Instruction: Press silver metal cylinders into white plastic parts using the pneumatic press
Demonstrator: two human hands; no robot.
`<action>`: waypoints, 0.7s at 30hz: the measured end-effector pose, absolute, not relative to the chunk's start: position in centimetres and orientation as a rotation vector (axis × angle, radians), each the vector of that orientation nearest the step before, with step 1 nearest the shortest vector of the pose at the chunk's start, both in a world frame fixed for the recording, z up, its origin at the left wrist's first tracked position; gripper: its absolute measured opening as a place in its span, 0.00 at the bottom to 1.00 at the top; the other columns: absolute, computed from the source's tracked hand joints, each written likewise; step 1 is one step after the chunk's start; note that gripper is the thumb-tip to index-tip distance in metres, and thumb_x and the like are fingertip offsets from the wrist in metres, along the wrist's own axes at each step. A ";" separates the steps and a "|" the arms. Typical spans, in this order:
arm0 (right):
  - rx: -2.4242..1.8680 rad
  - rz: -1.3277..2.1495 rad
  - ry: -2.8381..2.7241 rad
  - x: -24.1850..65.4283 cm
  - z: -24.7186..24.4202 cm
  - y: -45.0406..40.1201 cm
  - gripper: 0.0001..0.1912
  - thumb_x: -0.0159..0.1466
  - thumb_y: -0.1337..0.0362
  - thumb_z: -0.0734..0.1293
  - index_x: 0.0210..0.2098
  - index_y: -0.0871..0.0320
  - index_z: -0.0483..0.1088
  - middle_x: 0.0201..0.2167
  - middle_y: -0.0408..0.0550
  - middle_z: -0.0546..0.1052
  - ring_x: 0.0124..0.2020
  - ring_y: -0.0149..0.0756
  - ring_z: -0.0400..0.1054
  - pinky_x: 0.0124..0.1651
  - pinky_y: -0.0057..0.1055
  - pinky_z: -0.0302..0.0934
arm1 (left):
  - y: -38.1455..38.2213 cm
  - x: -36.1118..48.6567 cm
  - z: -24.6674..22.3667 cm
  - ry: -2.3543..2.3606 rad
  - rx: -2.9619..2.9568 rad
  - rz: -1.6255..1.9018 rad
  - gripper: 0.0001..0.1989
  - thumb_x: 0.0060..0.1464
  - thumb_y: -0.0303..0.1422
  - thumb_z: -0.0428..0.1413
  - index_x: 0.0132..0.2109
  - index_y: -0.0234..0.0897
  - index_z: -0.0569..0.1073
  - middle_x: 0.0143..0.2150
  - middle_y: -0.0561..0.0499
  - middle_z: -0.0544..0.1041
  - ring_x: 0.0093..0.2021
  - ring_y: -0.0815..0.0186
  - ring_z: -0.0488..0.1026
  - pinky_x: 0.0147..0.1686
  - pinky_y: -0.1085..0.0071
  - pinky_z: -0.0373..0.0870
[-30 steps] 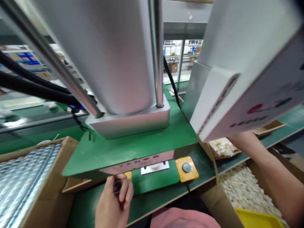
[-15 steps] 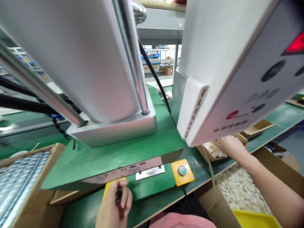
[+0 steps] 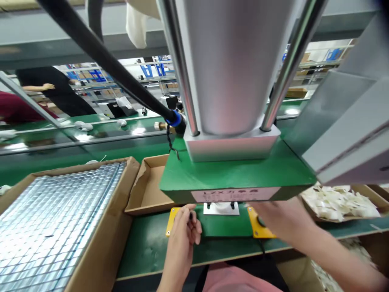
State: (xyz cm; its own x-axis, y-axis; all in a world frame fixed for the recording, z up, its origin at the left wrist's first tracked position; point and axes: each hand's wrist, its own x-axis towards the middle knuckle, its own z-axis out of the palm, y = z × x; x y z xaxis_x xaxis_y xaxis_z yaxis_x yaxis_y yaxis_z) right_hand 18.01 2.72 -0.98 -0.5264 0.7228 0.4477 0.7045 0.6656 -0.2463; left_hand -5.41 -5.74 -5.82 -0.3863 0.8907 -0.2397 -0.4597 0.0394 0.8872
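Observation:
My left hand point(image 3: 183, 231) is curled, with a small dark part point(image 3: 191, 215) just showing between its fingertips. It rests on the left yellow button box point(image 3: 170, 220) at the front of a press. My right hand point(image 3: 275, 221) lies blurred over the right yellow button box point(image 3: 254, 227), hiding its button, with the fingertips near the metal fixture point(image 3: 219, 208) under the press's green plate point(image 3: 237, 178). Whether it holds anything is hidden. The silver cylinder point(image 3: 234, 65) rises above the plate.
A carton of shiny metal cylinders point(image 3: 54, 215) fills the left. A shallow cardboard tray point(image 3: 148, 190) sits beside the press, a box of white pieces point(image 3: 340, 202) lies at right under a grey control box point(image 3: 349, 134). A black hose point(image 3: 106, 61) crosses above; another person point(image 3: 45, 87) stands beyond the conveyor point(image 3: 91, 136).
My view swung left and centred on the press. My right hand left the box of white pieces and came over the right yellow button box. My left hand stayed at the left button box.

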 end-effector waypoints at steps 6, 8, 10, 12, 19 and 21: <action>-0.692 -0.553 -2.727 11.2 -1.4 1.9 0.25 0.62 0.72 0.55 0.58 0.57 0.59 0.56 0.59 0.66 0.50 0.54 0.64 0.53 0.55 0.54 | -6.2 -5.7 -6.4 1.200 0.504 1.571 0.11 0.56 0.40 0.53 0.41 0.38 0.70 0.27 0.57 0.63 0.21 0.74 0.64 0.14 0.81 0.57; -0.703 -0.560 -2.777 11.5 -1.2 1.9 0.26 0.62 0.73 0.54 0.60 0.57 0.57 0.58 0.59 0.64 0.54 0.55 0.61 0.56 0.56 0.51 | -6.2 -5.6 -6.2 1.195 0.489 1.585 0.11 0.56 0.40 0.53 0.40 0.37 0.70 0.26 0.57 0.62 0.21 0.74 0.63 0.13 0.81 0.56; -0.740 -0.545 -2.817 11.7 -0.7 1.8 0.25 0.62 0.73 0.54 0.59 0.56 0.57 0.55 0.58 0.67 0.53 0.54 0.62 0.56 0.56 0.51 | -6.1 -5.4 -6.1 1.195 0.477 1.590 0.11 0.56 0.40 0.53 0.39 0.36 0.69 0.25 0.57 0.62 0.20 0.74 0.63 0.12 0.81 0.56; -0.761 -0.542 -2.830 11.8 -0.3 1.7 0.24 0.62 0.73 0.54 0.57 0.54 0.60 0.50 0.55 0.71 0.50 0.51 0.65 0.53 0.52 0.56 | -6.1 -5.2 -6.0 1.201 0.463 1.596 0.11 0.56 0.40 0.52 0.38 0.36 0.69 0.25 0.57 0.62 0.20 0.74 0.62 0.12 0.81 0.55; -0.776 -0.287 -2.541 14.6 -3.4 2.1 0.15 0.64 0.68 0.56 0.47 0.51 0.68 0.40 0.47 0.76 0.39 0.38 0.71 0.44 0.35 0.64 | -7.5 -7.3 -5.9 1.466 0.695 1.440 0.20 0.58 0.48 0.44 0.36 0.37 0.70 0.13 0.61 0.50 0.14 0.71 0.55 0.12 0.78 0.50; -0.925 -0.135 -2.431 17.0 -5.0 1.5 0.11 0.65 0.65 0.58 0.44 0.53 0.69 0.37 0.45 0.77 0.37 0.35 0.72 0.40 0.30 0.65 | -8.1 -8.8 -5.7 1.703 0.909 1.342 0.20 0.59 0.47 0.44 0.36 0.38 0.72 0.14 0.59 0.56 0.16 0.69 0.60 0.16 0.76 0.55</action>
State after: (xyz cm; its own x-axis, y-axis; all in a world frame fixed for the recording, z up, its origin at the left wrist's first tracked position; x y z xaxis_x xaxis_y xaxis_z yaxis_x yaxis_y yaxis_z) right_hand 16.95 1.53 -5.03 -0.6245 0.5900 0.5117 0.6430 0.7603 -0.0920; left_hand -8.78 -8.06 -5.67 -0.4490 0.8827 -0.1387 0.0714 0.1901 0.9792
